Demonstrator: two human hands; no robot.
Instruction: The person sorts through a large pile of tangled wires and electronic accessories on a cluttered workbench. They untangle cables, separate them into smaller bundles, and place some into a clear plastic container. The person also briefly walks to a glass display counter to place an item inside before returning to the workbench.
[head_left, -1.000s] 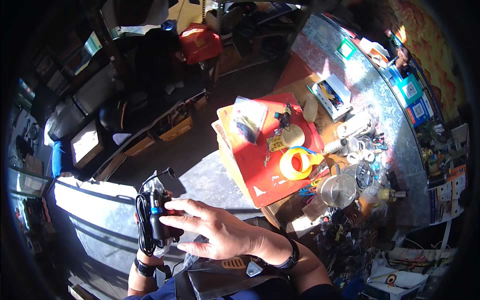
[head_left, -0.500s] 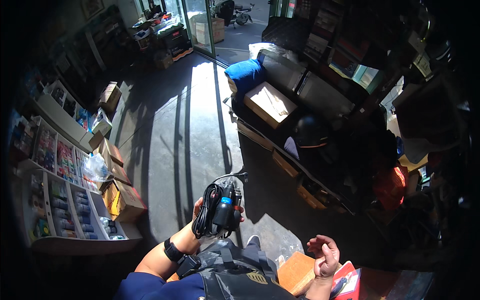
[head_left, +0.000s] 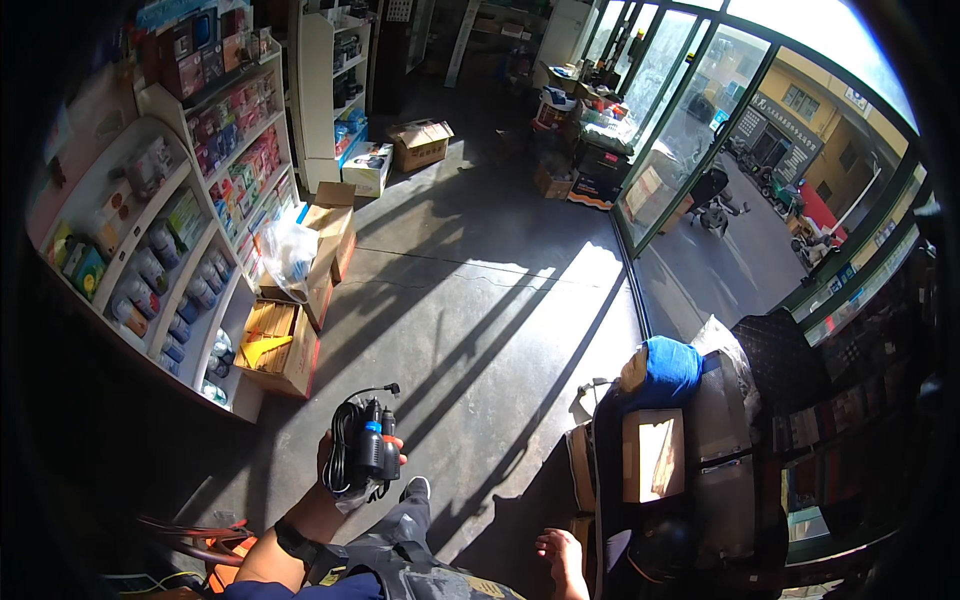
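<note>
My left hand (head_left: 335, 478) is closed around a small black device with a blue band (head_left: 372, 450) and its coiled black cable (head_left: 346, 447), held up in front of me over the grey floor. A short cable end sticks out above it. My right hand (head_left: 560, 556) hangs low at the bottom edge, fingers loosely apart, holding nothing, next to a dark sofa end. A dark wristband sits on my left wrist (head_left: 292, 541).
White shelves (head_left: 170, 250) full of boxed goods line the left wall. Open cardboard boxes (head_left: 285, 340) stand on the floor before them. A sofa with a blue cushion (head_left: 670, 370) and a box (head_left: 652, 455) is at right. Glass doors (head_left: 690, 150) lie ahead.
My view has swung from a cluttered red table round to the shop floor and the doors. My right hand has left the device; only my left hand holds it now.
</note>
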